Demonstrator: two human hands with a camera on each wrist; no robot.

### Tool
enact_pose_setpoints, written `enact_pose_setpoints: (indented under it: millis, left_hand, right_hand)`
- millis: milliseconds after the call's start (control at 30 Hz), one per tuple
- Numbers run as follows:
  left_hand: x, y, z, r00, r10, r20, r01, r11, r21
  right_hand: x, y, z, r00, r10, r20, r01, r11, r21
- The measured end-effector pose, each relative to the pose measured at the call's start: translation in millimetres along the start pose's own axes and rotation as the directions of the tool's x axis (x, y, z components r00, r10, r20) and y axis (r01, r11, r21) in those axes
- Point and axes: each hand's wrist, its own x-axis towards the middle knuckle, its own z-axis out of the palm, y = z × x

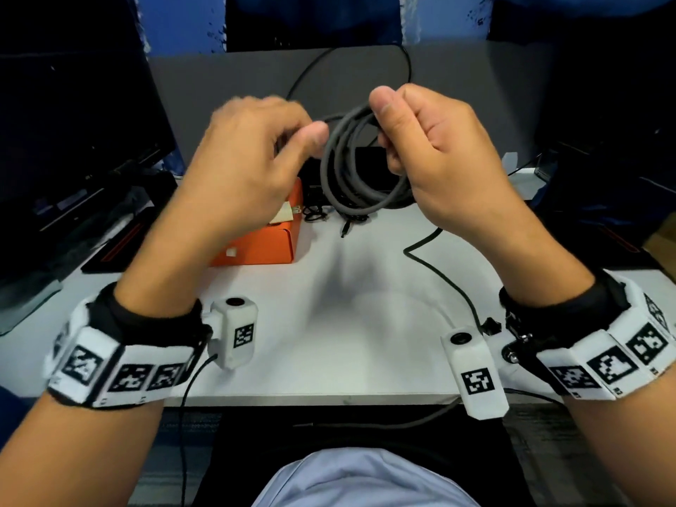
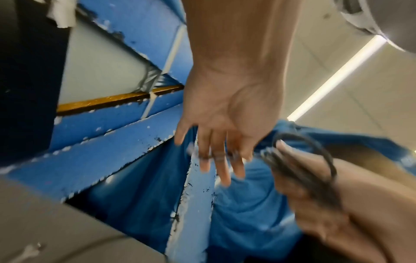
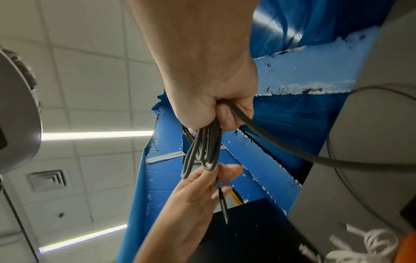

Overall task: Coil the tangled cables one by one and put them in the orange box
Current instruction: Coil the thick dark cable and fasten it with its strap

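Note:
A grey cable (image 1: 344, 170) hangs in several loops above the white table (image 1: 365, 323). My right hand (image 1: 384, 129) grips the top of the coil in its fist; the right wrist view shows the loops (image 3: 202, 151) dangling from that fist (image 3: 211, 110). My left hand (image 1: 296, 137) is just left of the coil and pinches the cable's loose tail between thumb and fingers. In the left wrist view the tail lies across the fingers (image 2: 220, 156), which are blurred. The orange box (image 1: 263, 247) lies open on the table under my left hand.
A white plug adapter (image 1: 289, 212) sits in the orange box. Thin black cables (image 1: 318, 214) lie tangled behind the box, and another black cable (image 1: 439, 272) runs over the table's right side. A dark monitor (image 1: 73, 122) stands at the left, a grey partition (image 1: 475, 86) behind.

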Motion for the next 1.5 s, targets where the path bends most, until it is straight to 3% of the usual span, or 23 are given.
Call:
enact_pose_setpoints:
  millis: [33,67,133,167,200,267,333,633,733,833,900,967,1067,1133,1200,1333,1400,1500]
  left_hand:
    - [-1.2,-0.5,-5.9,0.989,-0.029,0.146,0.054,0.984,-0.169]
    - [-3.2,0.9,-10.3,0.967,-0.027,0.253,0.128,0.912,-0.391]
    - [-6.9,7.4,-12.3,0.949,-0.004,0.314,0.252,0.607,-0.754]
    - [-7.8,12.2,-10.3,0.947,-0.018,0.320,0.287,0.490,-0.823]
    - [-8.4,17.3,-6.6,0.943,-0.052,0.328,0.313,0.473,-0.824]
    - [-9.3,23.1,-0.3,0.936,-0.097,0.338,0.324,0.616,-0.719]
    - [-9.7,27.1,0.5,0.931,-0.094,0.353,0.318,0.684,-0.656]
    - [-12.0,25.4,-3.8,0.870,-0.003,0.494,0.425,0.513,-0.746]
    - [-13.7,32.2,4.8,0.903,0.030,0.429,0.390,0.364,-0.846]
    - [-14.0,44.4,16.4,0.916,0.052,0.397,0.396,0.030,-0.918]
    - [-12.4,48.9,20.6,0.925,0.036,0.378,0.380,-0.117,-0.918]
    - [-10.1,47.8,23.5,0.928,-0.019,0.372,0.367,-0.124,-0.922]
    - [-8.5,43.7,19.8,0.923,-0.051,0.382,0.381,-0.039,-0.924]
    - [-8.9,41.5,14.7,0.896,0.045,0.443,0.444,-0.044,-0.895]
    - [-10.4,37.8,9.5,0.845,0.227,0.485,0.518,-0.116,-0.848]
    - [-15.4,34.0,7.2,0.762,0.499,0.413,0.552,-0.166,-0.818]
    - [-16.4,34.9,6.0,0.757,0.528,0.385,0.548,-0.193,-0.814]
    - [-15.8,38.6,7.2,0.788,0.482,0.384,0.538,-0.233,-0.811]
  right_hand:
    - [0.3,1.0,-1.9,1.000,0.002,0.014,-0.002,1.000,-0.031]
    - [0.1,1.4,-3.0,0.999,0.003,0.036,-0.001,0.998,-0.057]
    - [-1.8,0.2,-1.9,0.996,-0.006,0.094,0.015,0.996,-0.094]
    - [-3.2,-0.9,0.4,0.993,-0.016,0.115,0.027,0.994,-0.102]
    - [-4.7,-2.1,3.1,0.992,-0.028,0.126,0.041,0.994,-0.101]
    - [-6.3,-3.7,8.0,0.990,-0.053,0.130,0.064,0.995,-0.075]
    - [-7.5,-4.3,10.2,0.989,-0.065,0.130,0.070,0.997,-0.035]
    - [-9.0,-13.4,4.3,0.992,-0.035,0.122,0.020,0.992,0.122]
    - [-6.5,-14.3,1.7,0.991,-0.045,0.128,0.006,0.957,0.289]
    - [-3.7,-14.1,0.7,0.997,-0.021,0.077,-0.012,0.914,0.406]
    - [-5.7,-13.3,2.3,0.999,0.013,0.036,-0.028,0.885,0.464]
    - [-10.0,-11.9,7.6,1.000,0.004,0.000,-0.004,0.918,0.397]
    - [-10.3,-7.4,16.2,0.999,-0.032,-0.041,0.040,0.979,0.200]
    - [-6.2,-5.4,13.3,0.998,-0.054,-0.021,0.057,0.980,0.189]
    - [-3.0,-6.5,6.4,0.994,-0.087,0.071,0.065,0.960,0.271]
    - [-4.2,-12.9,-4.1,0.952,-0.134,0.276,-0.027,0.859,0.511]
    - [-3.3,-14.2,-4.7,0.943,-0.132,0.307,-0.059,0.840,0.540]
    - [-3.2,-13.2,-5.5,0.957,-0.079,0.279,-0.084,0.846,0.527]
